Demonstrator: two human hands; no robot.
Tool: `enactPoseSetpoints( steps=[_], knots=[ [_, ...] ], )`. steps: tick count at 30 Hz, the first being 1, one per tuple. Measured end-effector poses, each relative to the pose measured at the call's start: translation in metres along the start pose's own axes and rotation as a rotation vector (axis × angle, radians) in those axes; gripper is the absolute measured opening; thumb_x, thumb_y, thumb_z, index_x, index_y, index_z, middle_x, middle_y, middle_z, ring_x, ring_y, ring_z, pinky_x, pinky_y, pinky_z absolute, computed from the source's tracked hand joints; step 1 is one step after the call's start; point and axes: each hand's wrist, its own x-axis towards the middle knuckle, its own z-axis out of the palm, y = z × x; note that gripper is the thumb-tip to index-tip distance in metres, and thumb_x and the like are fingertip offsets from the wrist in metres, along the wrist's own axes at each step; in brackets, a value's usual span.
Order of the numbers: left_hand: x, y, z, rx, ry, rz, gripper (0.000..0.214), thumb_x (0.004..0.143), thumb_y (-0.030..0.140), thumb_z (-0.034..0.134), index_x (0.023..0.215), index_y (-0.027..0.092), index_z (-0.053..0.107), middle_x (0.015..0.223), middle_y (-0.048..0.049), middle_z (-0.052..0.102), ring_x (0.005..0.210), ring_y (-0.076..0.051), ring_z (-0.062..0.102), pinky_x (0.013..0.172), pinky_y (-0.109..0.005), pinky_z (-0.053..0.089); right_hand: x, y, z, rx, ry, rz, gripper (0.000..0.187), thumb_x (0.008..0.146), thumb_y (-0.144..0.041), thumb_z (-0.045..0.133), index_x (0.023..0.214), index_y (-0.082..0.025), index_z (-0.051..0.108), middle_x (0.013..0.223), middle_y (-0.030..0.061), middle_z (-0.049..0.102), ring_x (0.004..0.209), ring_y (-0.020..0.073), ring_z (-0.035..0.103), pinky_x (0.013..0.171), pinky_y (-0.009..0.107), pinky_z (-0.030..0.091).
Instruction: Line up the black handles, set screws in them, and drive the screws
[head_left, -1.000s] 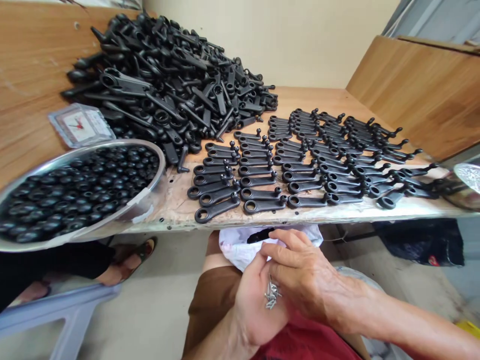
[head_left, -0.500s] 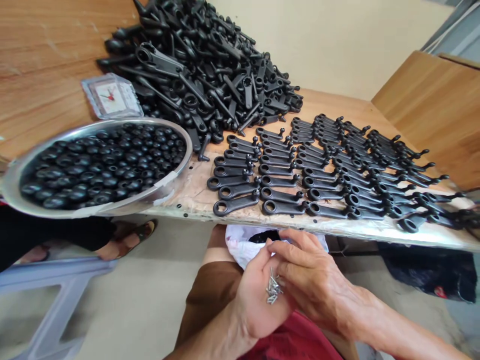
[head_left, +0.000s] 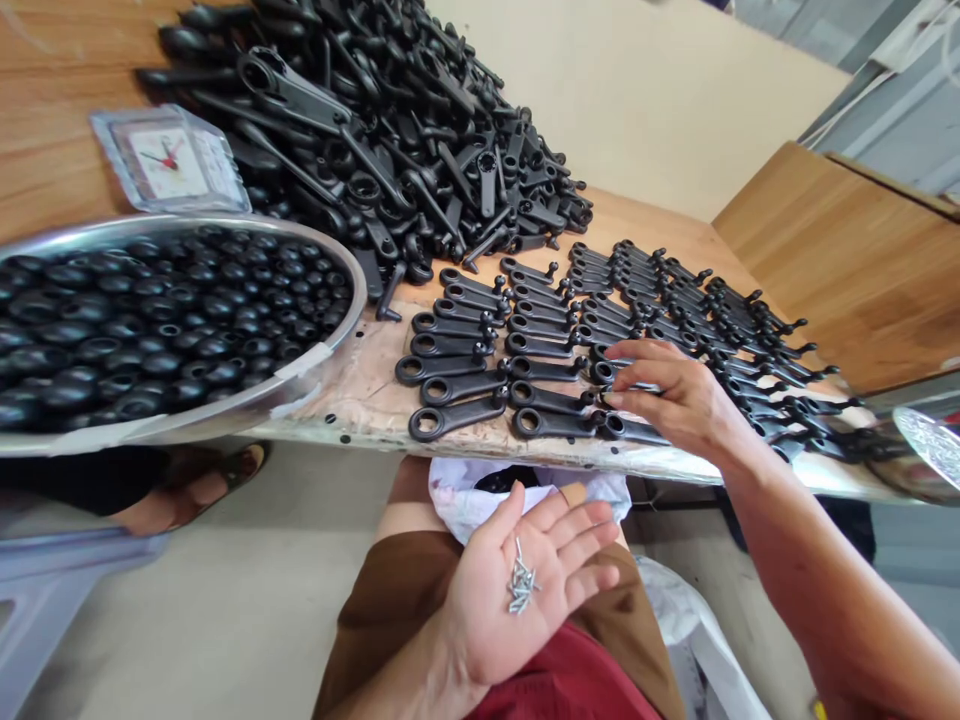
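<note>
My left hand (head_left: pixel 502 600) is palm up with its fingers spread. Several small silver screws (head_left: pixel 521 585) lie loose in its palm. Over the front rows of black crank handles (head_left: pixel 551 422) reaches my right hand (head_left: pixel 667 390), palm down. Its fingertips are bent together at the upright end of one crank handle; whether they pinch something small there is hidden. Each laid-out handle has a round ring at one end and a small upright stub at the other.
A metal basin (head_left: pixel 349 340) of black egg-shaped knobs (head_left: pixel 172 330) stands at left. Behind it are a clear-cased clock (head_left: pixel 169 160) and a large heap of crank handles (head_left: pixel 390 130). A white bag (head_left: pixel 450 495) hangs at the table edge (head_left: pixel 360 435). A plastic stool (head_left: pixel 67 570) stands lower left, near another person's foot (head_left: pixel 217 490).
My right hand has left my left palm and moved up and right to the crank handles. My left hand has spread its fingers, screws still on the palm. The view has shifted.
</note>
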Motion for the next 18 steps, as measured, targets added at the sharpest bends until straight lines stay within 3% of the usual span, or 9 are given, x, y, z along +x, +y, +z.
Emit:
enactPoseSetpoints(
  steps=[4, 7, 18],
  knots=[
    [-0.002, 0.000, 0.001, 0.013, 0.030, -0.001, 0.058, 0.097, 0.044, 0.021, 0.113, 0.003, 0.057, 0.116, -0.0174, 0.060, 0.113, -0.029, 0.051, 0.090, -0.040, 0.040, 0.008, 0.004, 0.003, 0.086, -0.073, 0.116, 0.016, 0.070, -0.033, 0.063, 0.061, -0.019, 0.065, 0.103, 0.0066, 0.065, 0.098, 0.0237, 0.058, 0.088, 0.039, 0.041],
    [-0.003, 0.001, 0.001, 0.016, 0.041, -0.002, 0.057, 0.097, 0.044, 0.021, 0.112, 0.003, 0.058, 0.115, -0.0174, 0.060, 0.111, -0.029, 0.052, 0.089, -0.040, 0.040, 0.011, 0.002, 0.004, 0.113, -0.135, 0.128, 0.017, 0.069, -0.034, 0.063, 0.061, -0.019, 0.066, 0.103, 0.0069, 0.065, 0.098, 0.0238, 0.057, 0.089, 0.039, 0.040],
    [-0.003, 0.002, 0.002, 0.013, 0.063, -0.002, 0.057, 0.096, 0.044, 0.022, 0.111, 0.003, 0.058, 0.115, -0.0179, 0.060, 0.111, -0.029, 0.052, 0.088, -0.040, 0.041, 0.029, 0.006, -0.003, 0.006, -0.289, -0.109, 0.018, 0.074, -0.028, 0.060, 0.060, -0.018, 0.065, 0.087, 0.0069, 0.067, 0.090, 0.0215, 0.059, 0.084, 0.033, 0.042]
  ],
)
